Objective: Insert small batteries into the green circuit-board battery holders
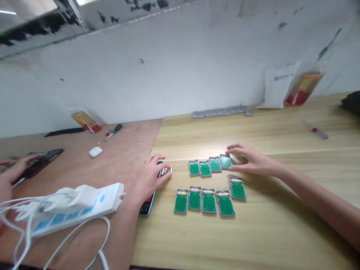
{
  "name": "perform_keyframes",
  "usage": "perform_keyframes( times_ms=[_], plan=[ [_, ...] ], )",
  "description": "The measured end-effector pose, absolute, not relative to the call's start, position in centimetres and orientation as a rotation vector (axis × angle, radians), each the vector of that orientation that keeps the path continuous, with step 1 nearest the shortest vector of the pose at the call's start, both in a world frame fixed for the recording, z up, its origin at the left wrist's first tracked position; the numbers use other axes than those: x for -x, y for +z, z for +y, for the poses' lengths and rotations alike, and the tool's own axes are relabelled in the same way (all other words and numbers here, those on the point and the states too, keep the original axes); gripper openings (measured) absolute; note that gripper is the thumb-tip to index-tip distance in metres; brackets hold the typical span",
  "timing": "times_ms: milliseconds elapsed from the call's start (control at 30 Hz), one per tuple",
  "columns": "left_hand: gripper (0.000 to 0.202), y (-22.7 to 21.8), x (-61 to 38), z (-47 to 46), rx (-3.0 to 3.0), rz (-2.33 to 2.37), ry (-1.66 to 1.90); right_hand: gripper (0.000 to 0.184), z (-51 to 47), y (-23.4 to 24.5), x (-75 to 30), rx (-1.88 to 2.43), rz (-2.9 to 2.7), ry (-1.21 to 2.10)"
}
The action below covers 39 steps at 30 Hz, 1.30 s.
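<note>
Wide open, right hand arched at the row of green circuit boards; left hand curled around another board.

White bag: dark blue print at 1 o'clock, too blurred to read.
Yellow-and-red packet: printed at 1 o'clock, illegible.
Green rectangular circuit boards: at 6 o'clock, no readable print.

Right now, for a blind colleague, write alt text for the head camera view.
Two hands work over a wooden table: the left hand holds a battery-fitted board above a blue-cased phone, and the right hand touches a row of four green circuit boards. Five more boards lie nearer; a white power strip lies left.
</note>
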State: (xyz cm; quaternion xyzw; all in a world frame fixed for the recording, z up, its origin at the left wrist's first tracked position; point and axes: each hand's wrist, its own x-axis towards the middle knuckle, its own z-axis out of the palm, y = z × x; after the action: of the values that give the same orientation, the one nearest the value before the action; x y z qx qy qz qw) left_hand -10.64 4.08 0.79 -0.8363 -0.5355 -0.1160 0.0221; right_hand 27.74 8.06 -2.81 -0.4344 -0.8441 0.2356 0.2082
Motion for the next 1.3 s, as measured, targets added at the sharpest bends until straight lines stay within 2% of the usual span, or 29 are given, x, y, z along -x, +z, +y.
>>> perform_keyframes(
  times_ms=[100, 300, 367, 433, 567, 633, 767, 967, 1300],
  plan=[
    [0.013, 0.5, 10.5, 4.2, 2.611, -1.646, -0.360, 0.051, 8.3, -3.3, -27.3, 1.191, -2.366, 0.678],
    [0.012, -0.3, 9.1, 4.6, 2.645, -1.623, -0.368, 0.062, 7.7, -3.6, -27.8, 1.208, -2.344, 0.669],
    [0.011, -0.2, 8.5, 4.8, 2.681, -1.596, -0.410, 0.059, 7.6, -3.4, -28.1, 1.219, -2.330, 0.693],
    [0.011, 0.1, 7.7, 5.1, 2.725, -1.583, -0.528, 0.056, 7.6, -3.2, -28.2, 1.233, -2.311, 0.730],
    [0.007, 1.0, 5.0, 6.2, 2.831, -1.608, -0.892, 0.062, 7.6, -2.8, -28.0, 1.229, -2.294, 0.713],
    [0.005, 1.2, 2.8, 6.9, 2.899, -1.618, -0.960, 0.061, 7.7, -2.8, -27.8, 1.221, -2.310, 0.678],
    [0.002, 1.1, -2.1, 8.6, 3.038, -1.453, -0.880, 0.053, 7.8, -3.0, -27.7, 1.211, -2.338, 0.627],
    [0.004, 0.0, -5.4, 9.7, 3.048, -1.288, -0.632, 0.053, 8.0, -3.6, -27.9, 1.168, -2.346, 0.565],
    [0.011, -0.6, -5.3, 9.4, 2.999, -1.296, -0.733, 0.052, 8.1, -3.4, -27.8, 1.174, -2.368, 0.524]
  ],
)
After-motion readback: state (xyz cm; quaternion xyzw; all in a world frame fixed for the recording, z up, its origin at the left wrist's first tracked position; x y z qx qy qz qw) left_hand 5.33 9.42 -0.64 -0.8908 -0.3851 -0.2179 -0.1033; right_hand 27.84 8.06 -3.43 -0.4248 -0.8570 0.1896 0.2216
